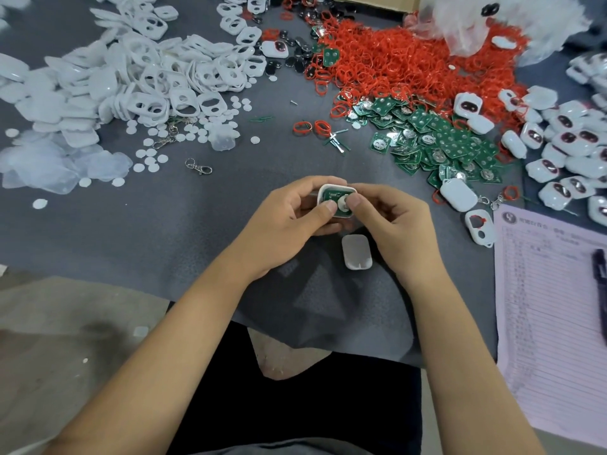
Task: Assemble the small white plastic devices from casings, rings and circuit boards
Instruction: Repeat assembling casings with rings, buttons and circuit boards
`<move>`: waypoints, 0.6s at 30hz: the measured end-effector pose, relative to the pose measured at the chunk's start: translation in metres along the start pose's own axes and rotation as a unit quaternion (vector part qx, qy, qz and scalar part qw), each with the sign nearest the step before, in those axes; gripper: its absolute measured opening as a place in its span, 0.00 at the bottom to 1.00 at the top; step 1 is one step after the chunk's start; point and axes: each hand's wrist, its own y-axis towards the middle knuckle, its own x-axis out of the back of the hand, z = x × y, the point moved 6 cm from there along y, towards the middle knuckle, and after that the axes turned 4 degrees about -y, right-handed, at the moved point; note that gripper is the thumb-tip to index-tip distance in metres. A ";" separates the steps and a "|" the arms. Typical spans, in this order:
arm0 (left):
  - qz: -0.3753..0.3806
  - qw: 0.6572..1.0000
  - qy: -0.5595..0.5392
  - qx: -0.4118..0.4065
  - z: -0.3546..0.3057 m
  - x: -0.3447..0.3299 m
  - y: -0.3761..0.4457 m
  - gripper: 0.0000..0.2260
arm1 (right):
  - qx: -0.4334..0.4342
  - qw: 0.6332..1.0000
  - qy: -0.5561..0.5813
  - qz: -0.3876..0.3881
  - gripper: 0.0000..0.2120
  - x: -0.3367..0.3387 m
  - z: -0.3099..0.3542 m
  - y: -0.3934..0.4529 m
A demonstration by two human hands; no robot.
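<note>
Both hands meet over the near edge of the counter [197, 224], clamped on one half-built device. The left hand [289, 221] cradles a white casing half [335, 201] from below and from its own side, thumb laid across the rim; the right hand [391, 224] closes in from the opposite side, thumb and forefinger pinching down on the green circuit board [330, 197] that sits inside the shell. The step in hand looks like seating the board in the casing.

Just below the right hand's palm, lying on the counter, is a plain white back cover [357, 251], likely the closing piece. The next move probably calls for pressing the board flat until it sits level, then lifting that cover and snapping it on squarely.

Beyond the hands lie the stocks: white casing fronts [157, 83] off past the left hand, red rings [404, 64] straight ahead, loose circuit boards [437, 139] and finished devices [571, 142] past the right hand.

Whether a ring is already fitted under the board cannot be told; fingers hide the casing's near edge. The printed sheet [551, 307] beside the right forearm is cut off and unreadable.
</note>
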 end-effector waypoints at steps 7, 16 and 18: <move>-0.001 1.000 -0.008 0.000 0.000 0.000 0.000 0.14 | -0.040 0.999 0.022 0.028 0.04 -0.002 -0.005 0.003; -0.008 1.000 0.025 -0.006 0.005 0.001 0.001 0.12 | -0.066 0.997 0.010 0.029 0.06 -0.003 -0.001 0.005; -0.011 0.999 0.035 -0.005 0.005 0.002 0.001 0.12 | -0.066 0.998 0.009 0.022 0.06 -0.004 0.000 0.004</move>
